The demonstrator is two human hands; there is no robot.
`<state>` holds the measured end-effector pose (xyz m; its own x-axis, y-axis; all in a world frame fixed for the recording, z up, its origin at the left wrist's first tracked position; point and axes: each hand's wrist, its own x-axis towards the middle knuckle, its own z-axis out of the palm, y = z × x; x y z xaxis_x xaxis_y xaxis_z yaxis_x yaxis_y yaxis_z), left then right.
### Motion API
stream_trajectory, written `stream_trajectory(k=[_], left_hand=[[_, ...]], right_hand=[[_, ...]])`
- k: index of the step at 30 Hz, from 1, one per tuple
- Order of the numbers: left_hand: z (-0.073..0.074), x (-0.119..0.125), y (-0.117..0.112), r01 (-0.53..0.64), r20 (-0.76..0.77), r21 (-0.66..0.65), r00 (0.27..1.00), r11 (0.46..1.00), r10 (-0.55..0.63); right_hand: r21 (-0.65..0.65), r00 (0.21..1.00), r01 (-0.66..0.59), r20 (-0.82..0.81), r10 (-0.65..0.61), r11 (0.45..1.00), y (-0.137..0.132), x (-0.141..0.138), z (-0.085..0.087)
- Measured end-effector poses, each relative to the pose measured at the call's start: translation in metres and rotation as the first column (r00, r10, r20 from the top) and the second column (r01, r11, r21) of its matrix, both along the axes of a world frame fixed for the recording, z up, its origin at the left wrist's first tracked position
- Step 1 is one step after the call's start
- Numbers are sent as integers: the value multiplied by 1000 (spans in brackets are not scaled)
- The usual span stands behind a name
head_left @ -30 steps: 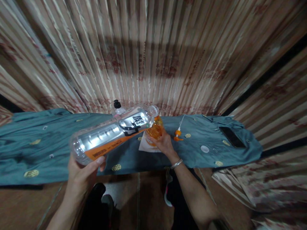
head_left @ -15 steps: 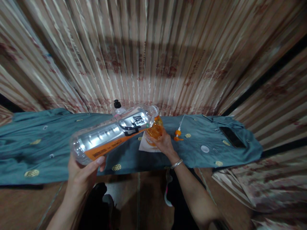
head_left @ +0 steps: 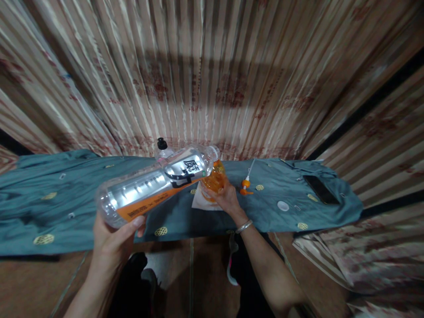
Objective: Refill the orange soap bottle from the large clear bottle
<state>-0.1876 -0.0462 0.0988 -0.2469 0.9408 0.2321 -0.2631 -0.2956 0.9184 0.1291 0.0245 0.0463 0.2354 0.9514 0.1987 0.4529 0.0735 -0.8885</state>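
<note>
Teal cloth [head_left: 66, 198], gold medallions; clear bottle [head_left: 155, 183], orange-black label.

Three bottles are here: one clear bottle [head_left: 155, 185], one orange bottle [head_left: 215, 179] and one black-capped bottle [head_left: 162, 148]. There is one pump [head_left: 245, 185], one white cap [head_left: 282, 206], one phone [head_left: 320, 189] and one napkin [head_left: 198, 201]. One blue cloth [head_left: 59, 207] lies under them, with gold marks [head_left: 160, 231] on it - at least six can be counted. One bracelet [head_left: 244, 226] is on a wrist.

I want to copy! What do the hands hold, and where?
Left hand: big clear bottle, by its base. Right hand: orange bottle, by its side.
</note>
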Motion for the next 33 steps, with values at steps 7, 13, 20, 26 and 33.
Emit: stream_trajectory(k=[7, 13, 20, 26, 33], left_hand=[[2, 2, 1, 1, -6, 9, 1000, 1000, -1], [3, 3, 1, 14, -5, 31, 1000, 999, -14], [-3, -3, 3, 35, -2, 32, 999, 999, -35], [-2, -3, 3, 37, 0, 27, 999, 999, -37], [-2, -1, 1, 27, -2, 40, 1000, 999, -27]], right_hand=[[-29, 1000, -6, 7, 7, 1000, -1, -1, 7], [-71, 1000, -1, 11, 2, 997, -1, -2, 8], [-16, 1000, -18, -21, 17, 1000, 1, 0, 2], [-15, 1000, -9, -6, 9, 1000, 2, 1, -1], [9, 1000, -4, 0, 4, 1000, 3, 2, -4]])
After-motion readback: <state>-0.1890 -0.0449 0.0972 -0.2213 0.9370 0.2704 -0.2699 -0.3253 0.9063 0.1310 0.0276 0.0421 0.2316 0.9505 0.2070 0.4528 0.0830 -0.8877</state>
